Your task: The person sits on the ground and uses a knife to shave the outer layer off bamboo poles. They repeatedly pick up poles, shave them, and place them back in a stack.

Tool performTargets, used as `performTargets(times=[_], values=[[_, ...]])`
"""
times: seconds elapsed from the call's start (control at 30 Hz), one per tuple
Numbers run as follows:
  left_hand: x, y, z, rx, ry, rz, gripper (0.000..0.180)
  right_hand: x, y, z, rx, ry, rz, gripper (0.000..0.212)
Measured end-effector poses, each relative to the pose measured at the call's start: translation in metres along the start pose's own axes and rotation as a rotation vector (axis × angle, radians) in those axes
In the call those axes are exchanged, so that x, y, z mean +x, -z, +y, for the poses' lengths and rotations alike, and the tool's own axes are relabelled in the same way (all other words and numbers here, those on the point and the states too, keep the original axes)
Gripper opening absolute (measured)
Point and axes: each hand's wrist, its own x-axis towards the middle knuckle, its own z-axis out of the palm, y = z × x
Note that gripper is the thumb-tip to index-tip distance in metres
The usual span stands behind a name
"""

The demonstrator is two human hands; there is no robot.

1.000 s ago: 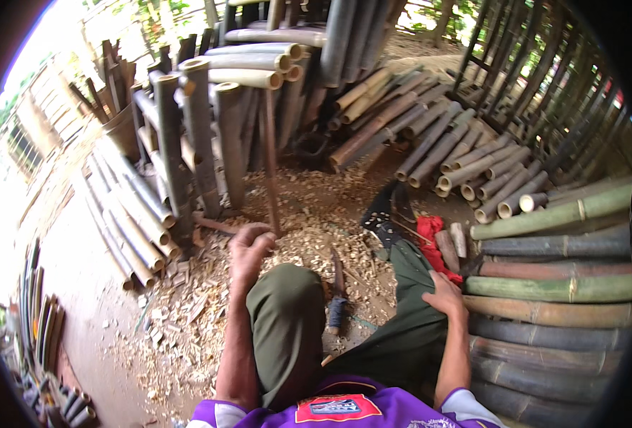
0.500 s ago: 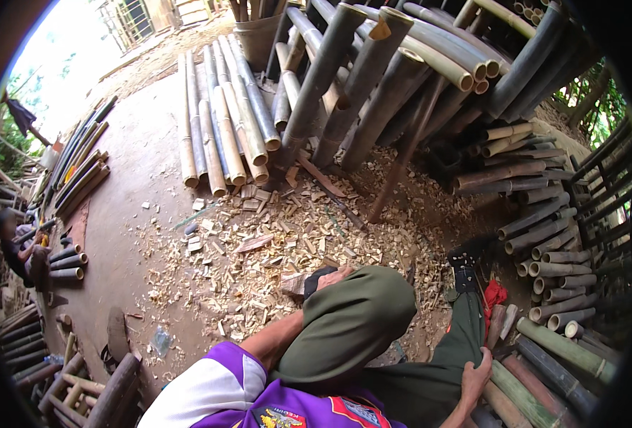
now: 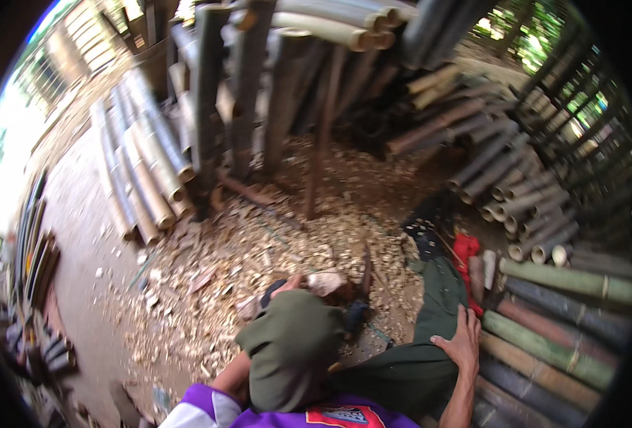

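Note:
My right hand (image 3: 460,341) lies with its fingers apart on the green trouser leg (image 3: 437,292), holding nothing. Behind my raised knee (image 3: 287,335), only a small part of my left hand (image 3: 287,284) shows, beside a dark thing (image 3: 271,292) that I cannot make out. Its fingers are mostly hidden. Just right of that hand is a pale, pinkish-topped block of wood (image 3: 328,284). Past the block, a dark narrow blade-like tool (image 3: 366,269) points away from me, blurred. Bamboo chips (image 3: 209,299) are scattered all around on the ground.
Cut bamboo poles (image 3: 148,175) lie at the left back, and thick dark poles (image 3: 209,107) stand upright beyond the chips. More bamboo stacks (image 3: 530,200) fill the right. Green and dark poles (image 3: 551,335) lie beside my right hand. A red cloth (image 3: 466,250) sits by my foot.
The view has swung right, so the scene sits further left. My right hand now shows more fully on the leg. The wood block and the blade-like tool have come into sight beyond my knee.

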Motion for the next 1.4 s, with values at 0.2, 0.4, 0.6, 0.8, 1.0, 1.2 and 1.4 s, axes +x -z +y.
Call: performTargets(times=[0.2, 0.4, 0.6, 0.8, 1.0, 1.2, 1.4], values=[[0.007, -0.008, 0.018, 0.258, 0.000, 0.034, 0.042, 0.004, 0.004, 0.038, 0.209, 0.005, -0.055, 0.066], [0.015, 0.002, 0.024, 0.398, -0.003, 0.078, 0.040, 0.006, -0.022, 0.030, 0.209, -0.023, 0.168, 0.035], [0.028, 0.003, 0.016, 0.447, -0.033, 0.117, 0.039, 0.026, -0.023, 0.037, 0.143, -0.082, 0.085, 0.052], [0.030, 0.002, 0.039, 0.524, -0.007, 0.053, 0.033, 0.084, -0.026, 0.020, -0.113, -0.153, -0.327, 0.103], [0.025, 0.007, 0.059, 0.568, -0.008, 0.077, 0.035, 0.162, -0.062, 0.020, -0.042, -0.122, -0.392, 0.113], [0.022, 0.015, 0.047, 0.525, -0.066, 0.136, 0.034, 0.308, -0.085, 0.013, 0.601, 0.028, 0.136, 0.078], [0.023, 0.018, 0.032, 0.490, -0.102, 0.153, 0.030, 0.467, -0.073, 0.022, 0.555, -0.452, 0.693, 0.066]])
